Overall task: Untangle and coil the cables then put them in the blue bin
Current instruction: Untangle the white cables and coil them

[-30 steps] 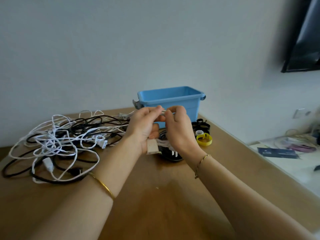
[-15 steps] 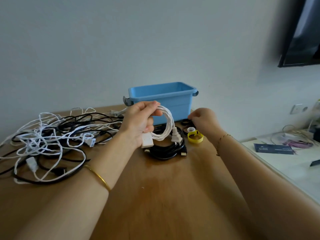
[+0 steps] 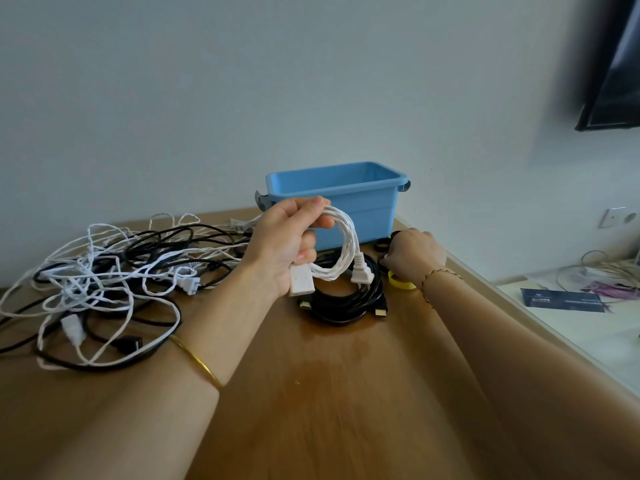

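Note:
My left hand (image 3: 284, 244) grips a coiled white cable (image 3: 346, 244) in the air in front of the blue bin (image 3: 346, 194); its two white plugs hang below the hand. Beneath it a coiled black cable (image 3: 346, 306) lies on the wooden table (image 3: 329, 393). A tangled pile of white and black cables (image 3: 104, 282) sprawls at the left. My right hand (image 3: 414, 252) is down at the small black rings (image 3: 382, 244) and the yellow ring (image 3: 400, 284) to the right of the bin, fingers curled downward and hidden.
The bin stands against the wall at the table's back edge. The table's right edge runs diagonally beside my right arm. Beyond it, a lower white surface holds a dark card (image 3: 561, 299) and loose wires. A dark screen (image 3: 616, 81) hangs at the upper right.
My right hand let go of the white coil and moved right and down to the rings beside the bin. My left hand kept the coil and lifted it slightly.

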`<state>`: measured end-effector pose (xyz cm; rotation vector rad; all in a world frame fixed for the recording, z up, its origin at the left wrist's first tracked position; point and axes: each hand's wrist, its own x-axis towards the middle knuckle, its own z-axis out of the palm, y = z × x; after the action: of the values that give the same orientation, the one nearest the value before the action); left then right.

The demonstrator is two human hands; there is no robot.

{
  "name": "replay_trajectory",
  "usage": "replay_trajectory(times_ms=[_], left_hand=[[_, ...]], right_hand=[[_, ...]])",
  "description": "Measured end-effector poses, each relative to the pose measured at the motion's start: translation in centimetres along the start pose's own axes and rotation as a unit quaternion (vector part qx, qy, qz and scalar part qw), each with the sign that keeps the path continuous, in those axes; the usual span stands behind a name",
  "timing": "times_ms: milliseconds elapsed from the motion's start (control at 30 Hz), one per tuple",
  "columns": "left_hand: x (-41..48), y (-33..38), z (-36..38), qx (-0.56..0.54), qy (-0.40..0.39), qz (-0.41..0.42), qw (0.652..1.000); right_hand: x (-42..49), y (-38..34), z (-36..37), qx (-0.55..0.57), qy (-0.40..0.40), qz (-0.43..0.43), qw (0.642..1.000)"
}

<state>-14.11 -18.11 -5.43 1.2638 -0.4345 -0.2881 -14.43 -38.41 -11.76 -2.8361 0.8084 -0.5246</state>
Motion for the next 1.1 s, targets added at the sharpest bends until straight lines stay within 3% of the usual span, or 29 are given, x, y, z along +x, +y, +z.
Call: replay_trajectory(times_ms=[67, 167, 300, 400, 600, 733, 900, 1100], left_hand=[[-0.1, 0.2, -0.1, 0.000, -0.001, 0.003, 1.000], [-0.4, 0.5, -0.5, 0.000, -0.001, 0.006, 1.000], [-0.5, 0.8, -1.5, -0.011, 0.012, 0.006, 1.000], [-0.7, 1.1, -2.4, -0.020, 0.024, 0.003, 1.000], [-1.4, 2.2, -4.8, -0.043, 0.060, 0.013, 0.997], [-1.5, 3.0, -7.0, -0.030, 0.105, 0.034, 0.993], [-1.1, 4.5, -9.0, -0.007, 0.151, 0.063, 0.986], [-0.2, 4.6, -10.6, 0.059, 0.184, 0.086, 0.977]], right_hand=[[0.0, 0.1, 0.1, 0.039, 0.019, 0.014, 0.999], [-0.4, 0.2, -0.3, 0.206, 0.057, 0.036, 0.976], [-2.6, -1.2, -2.9, 0.472, 0.062, 0.019, 0.879], [-3.8, -2.4, -4.5, 0.560, 0.044, 0.000, 0.827], [-4.9, -7.1, -6.9, 0.574, -0.022, -0.114, 0.810], [-5.0, -10.6, -7.4, 0.542, -0.052, -0.178, 0.819], [-4.8, -13.5, -7.5, 0.532, -0.031, -0.200, 0.823], [-5.5, -14.9, -8.4, 0.511, -0.094, -0.278, 0.808]])
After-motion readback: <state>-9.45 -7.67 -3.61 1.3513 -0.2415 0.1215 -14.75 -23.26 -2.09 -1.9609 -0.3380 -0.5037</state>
